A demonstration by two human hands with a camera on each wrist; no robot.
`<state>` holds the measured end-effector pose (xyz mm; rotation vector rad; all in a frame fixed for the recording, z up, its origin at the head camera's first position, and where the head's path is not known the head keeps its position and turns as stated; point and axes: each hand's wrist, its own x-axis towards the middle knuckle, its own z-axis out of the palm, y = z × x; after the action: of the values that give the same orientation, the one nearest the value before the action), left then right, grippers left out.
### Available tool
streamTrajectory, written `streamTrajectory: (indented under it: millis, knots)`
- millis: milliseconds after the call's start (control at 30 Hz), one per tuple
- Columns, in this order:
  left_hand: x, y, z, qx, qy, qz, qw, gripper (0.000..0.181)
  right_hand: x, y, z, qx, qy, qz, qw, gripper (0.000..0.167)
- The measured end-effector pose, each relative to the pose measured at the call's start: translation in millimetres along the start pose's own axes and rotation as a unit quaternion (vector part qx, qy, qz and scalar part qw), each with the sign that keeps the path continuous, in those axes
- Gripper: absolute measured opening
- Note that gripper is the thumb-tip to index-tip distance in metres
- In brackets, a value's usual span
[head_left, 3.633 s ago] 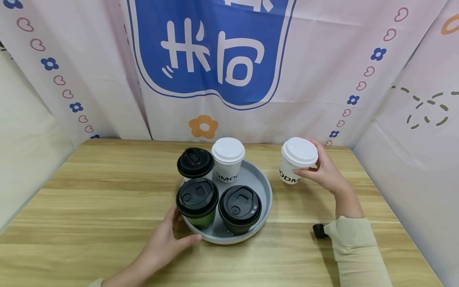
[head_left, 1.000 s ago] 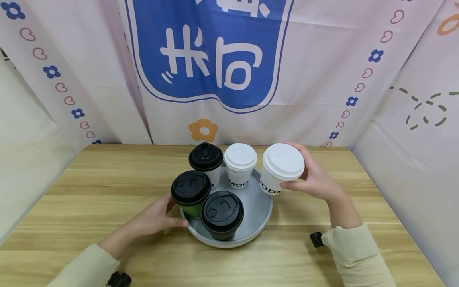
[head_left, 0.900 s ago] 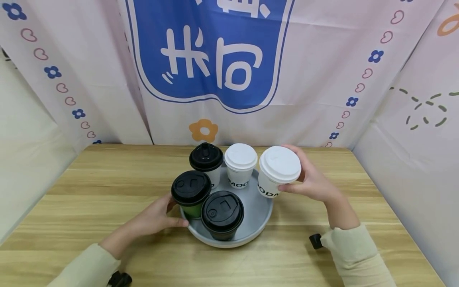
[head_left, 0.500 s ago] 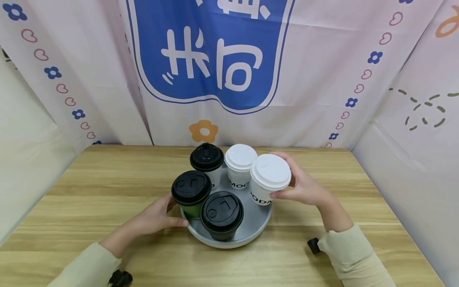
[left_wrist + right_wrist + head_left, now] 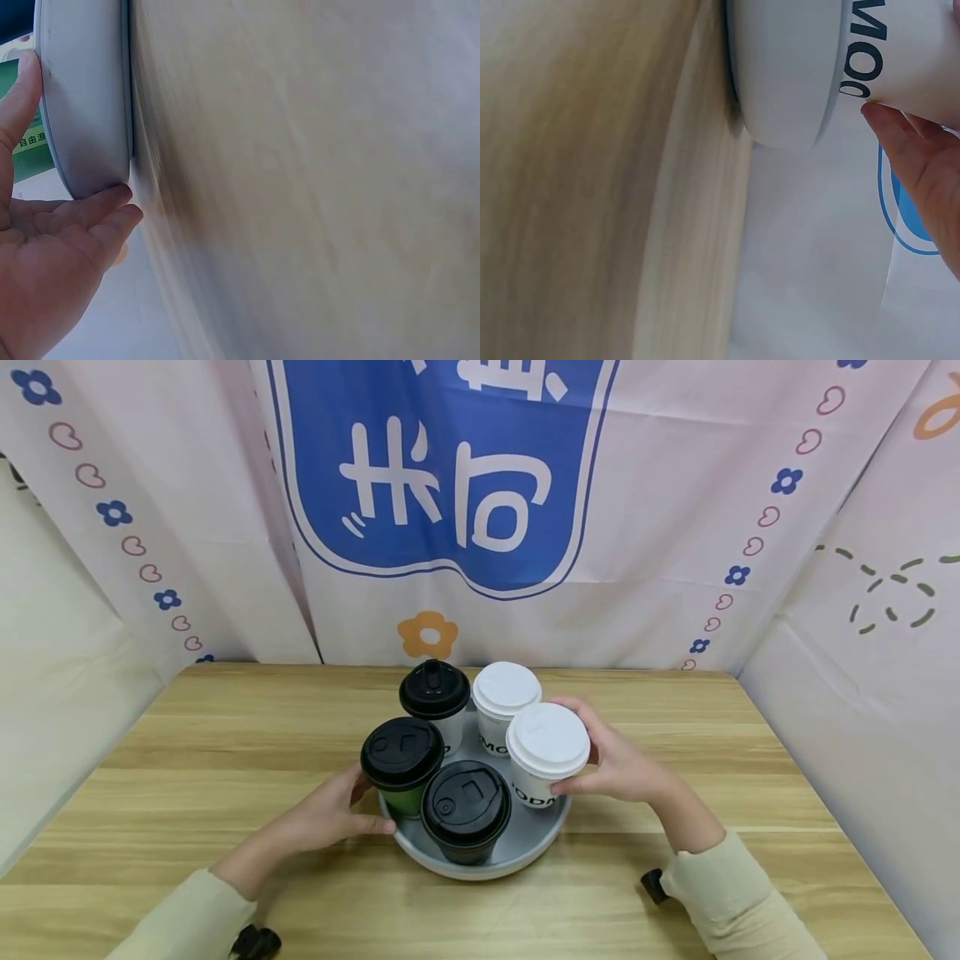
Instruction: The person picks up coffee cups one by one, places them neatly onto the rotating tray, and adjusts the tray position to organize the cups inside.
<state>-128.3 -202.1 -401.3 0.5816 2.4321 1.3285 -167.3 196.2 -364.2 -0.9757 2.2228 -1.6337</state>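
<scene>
My right hand [image 5: 611, 767] grips a white lidded paper cup [image 5: 546, 752] around its side, over the right part of a round grey tray [image 5: 480, 870]. In the right wrist view the cup's lettered wall [image 5: 915, 56] shows beside the tray's outer wall [image 5: 787, 67]; whether its base touches the tray cannot be told. My left hand [image 5: 330, 814] holds the tray's left edge, thumb at the rim, fingers [image 5: 101, 206] against the outer wall. On the tray stand a green cup with black lid [image 5: 402, 760], a dark cup [image 5: 467, 814], a black-lidded white cup [image 5: 435, 693] and another white cup [image 5: 506, 693].
The tray sits on a wood-grain table [image 5: 225, 760]. A printed curtain [image 5: 360, 602] hangs behind the table's far edge, with pale cloth walls at both sides. Black objects [image 5: 654, 885] sit at both sleeve cuffs.
My right hand has brought the white cup leftward, nearer and lower, from the table beside the tray to over it. The tray cups shifted earlier; in the last second my left hand has stayed put.
</scene>
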Motion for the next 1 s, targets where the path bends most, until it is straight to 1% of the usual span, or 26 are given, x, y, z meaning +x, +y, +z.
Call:
streamTrajectory:
  millis: [200,267,467,800,933,1000]
  knots:
    - [1.1,0.0,1.5,-0.004,-0.002,0.004,1.0000,0.094,-2.2,3,4,-0.018,-0.008,0.007,0.9998,0.101]
    - [1.3,0.3,1.5,-0.003,-0.002,0.005,1.0000,0.094,-2.8,5,5,-0.026,-0.010,0.004,0.9996,0.099]
    - [1.0,0.3,1.9,-0.001,-0.002,0.004,1.0000,0.095,-3.2,8,8,-0.019,-0.018,-0.007,0.9996,0.098]
    - [0.9,-2.1,3.2,0.005,0.002,0.002,1.0000,0.096,-3.2,7,10,-0.018,-0.035,-0.002,0.9992,0.102]
    - [-0.2,-2.8,3.7,0.014,0.004,0.000,0.9999,0.095,-7.2,6,6,-0.042,-0.041,0.010,0.9982,0.107]
    - [-1.8,-3.0,2.5,0.031,0.002,0.003,0.9995,0.096,-11.7,3,1,-0.063,-0.044,0.019,0.9969,0.109]
